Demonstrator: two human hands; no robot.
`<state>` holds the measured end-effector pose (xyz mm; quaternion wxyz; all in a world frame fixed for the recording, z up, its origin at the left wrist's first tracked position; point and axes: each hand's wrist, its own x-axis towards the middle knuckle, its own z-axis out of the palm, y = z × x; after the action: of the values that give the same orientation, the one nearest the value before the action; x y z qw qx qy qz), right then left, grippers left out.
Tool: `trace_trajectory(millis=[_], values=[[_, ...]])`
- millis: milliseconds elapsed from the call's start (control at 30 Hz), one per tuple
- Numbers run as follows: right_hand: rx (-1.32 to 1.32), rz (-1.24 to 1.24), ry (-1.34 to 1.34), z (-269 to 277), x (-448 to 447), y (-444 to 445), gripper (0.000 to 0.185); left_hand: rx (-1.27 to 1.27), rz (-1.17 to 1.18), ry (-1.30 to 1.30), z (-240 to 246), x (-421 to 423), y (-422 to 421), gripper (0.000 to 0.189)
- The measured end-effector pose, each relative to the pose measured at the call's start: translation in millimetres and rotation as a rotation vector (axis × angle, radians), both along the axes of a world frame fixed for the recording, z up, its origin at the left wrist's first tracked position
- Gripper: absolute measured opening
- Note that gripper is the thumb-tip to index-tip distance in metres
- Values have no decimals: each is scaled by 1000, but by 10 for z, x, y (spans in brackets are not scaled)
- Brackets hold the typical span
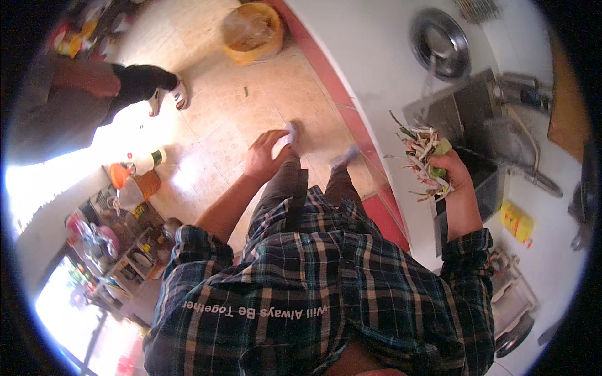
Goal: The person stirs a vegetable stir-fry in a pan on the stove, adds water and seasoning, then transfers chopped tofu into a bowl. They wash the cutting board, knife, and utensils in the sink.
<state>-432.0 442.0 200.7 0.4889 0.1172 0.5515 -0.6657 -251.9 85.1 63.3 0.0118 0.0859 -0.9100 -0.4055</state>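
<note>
My right hand [455,170] grips a loose bunch of vegetable scraps [423,152]. Pale stringy pieces, green bits and a few reddish ones stick out past the fingers. This hand is raised over the edge of a white counter [381,94], beside a dark sink [463,113]. My left hand [267,157] holds nothing; its fingers are apart, and it hangs above the tiled floor [221,127] in front of my leg. Away from both hands, on the floor at the top, stands a round yellow tub [254,33] with blurred contents.
A metal basin [439,43] stands on the counter by the faucet [536,174]. Near the sink lies a yellow bottle [516,222]. Another person [80,98] is at the upper left. Plastic jugs [136,190] and a crowded shelf [131,258] line the left side.
</note>
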Motion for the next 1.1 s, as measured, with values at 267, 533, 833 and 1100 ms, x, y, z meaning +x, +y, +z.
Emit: trace_trajectory(millis=[267, 533, 833, 1100], values=[[-164, 444, 123, 178, -902, -2177, 35, 235, 694, -367, -508, 2050, -874, 29], [400, 503, 844, -1009, -1389, -4609, 39, 815, 1227, -678, -875, 3806, -530, 48], [457, 563, 1203, -1735, -1478, -4972, 27, 834, 1234, -818, -749, 3967, -225, 42], [-282, 24, 325, -780, -906, -3822, 29, 381, 807, -584, -681, 2470, -941, 37]])
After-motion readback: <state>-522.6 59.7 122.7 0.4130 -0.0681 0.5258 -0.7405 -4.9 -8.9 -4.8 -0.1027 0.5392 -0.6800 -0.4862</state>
